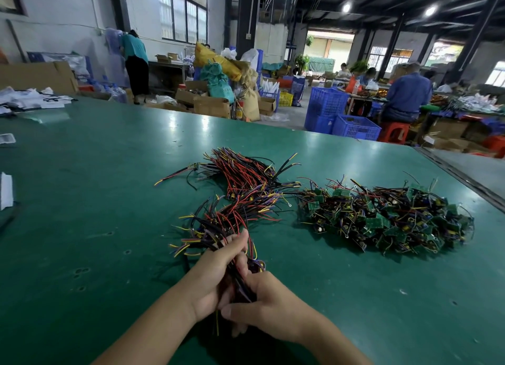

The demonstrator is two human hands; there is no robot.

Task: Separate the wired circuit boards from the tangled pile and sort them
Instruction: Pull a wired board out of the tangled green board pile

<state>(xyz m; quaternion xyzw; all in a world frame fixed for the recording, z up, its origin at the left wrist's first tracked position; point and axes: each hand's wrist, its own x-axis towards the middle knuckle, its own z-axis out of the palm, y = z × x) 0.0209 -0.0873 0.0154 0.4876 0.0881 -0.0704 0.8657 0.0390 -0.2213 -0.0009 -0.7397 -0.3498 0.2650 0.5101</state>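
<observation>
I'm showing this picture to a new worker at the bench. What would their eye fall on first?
First the left hand and right hand, both gripping the held wire bundle of red, black and yellow leads at the near centre of the green table. Next comes the tangled pile of green circuit boards to the right. The laid-out wire bundle lies just beyond the hands.

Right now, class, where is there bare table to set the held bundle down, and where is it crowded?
Free: the table left of the held bundle, and the near right stretch in front of the tangled pile. Crowded: between the sorted wires and that pile.
</observation>
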